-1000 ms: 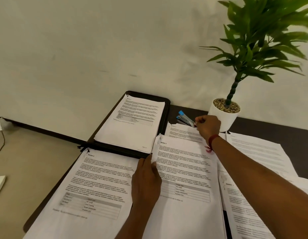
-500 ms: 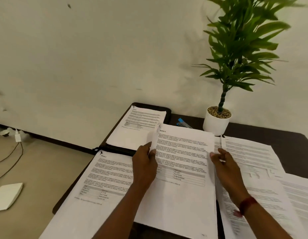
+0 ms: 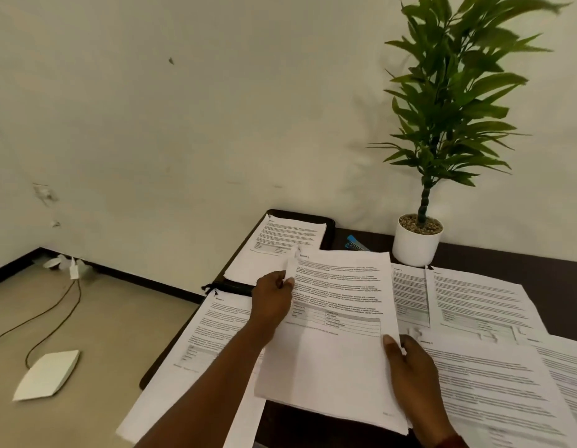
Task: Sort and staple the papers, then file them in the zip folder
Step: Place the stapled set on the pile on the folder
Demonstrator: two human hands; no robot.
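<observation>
A stack of printed sheets (image 3: 339, 357) is lifted a little off the dark table between both hands. My left hand (image 3: 272, 300) pinches its upper left edge, where a corner curls up. My right hand (image 3: 410, 367) grips its right edge, thumb on top. The open black zip folder (image 3: 329, 229) lies at the back left with one printed set (image 3: 280, 250) in it. A blue stapler (image 3: 356, 243) lies behind the held stack, partly hidden. Another set (image 3: 209, 337) lies at the front left.
A white pot with a green plant (image 3: 416, 240) stands at the back by the wall. More printed sheets (image 3: 477, 302) cover the table's right side. On the floor at left lie a white box (image 3: 48, 375) and a cable (image 3: 54, 318).
My right hand left the stapler, came back and took the stack's right edge. Both hands now hold the stack raised and shifted toward me. The camera tilted up.
</observation>
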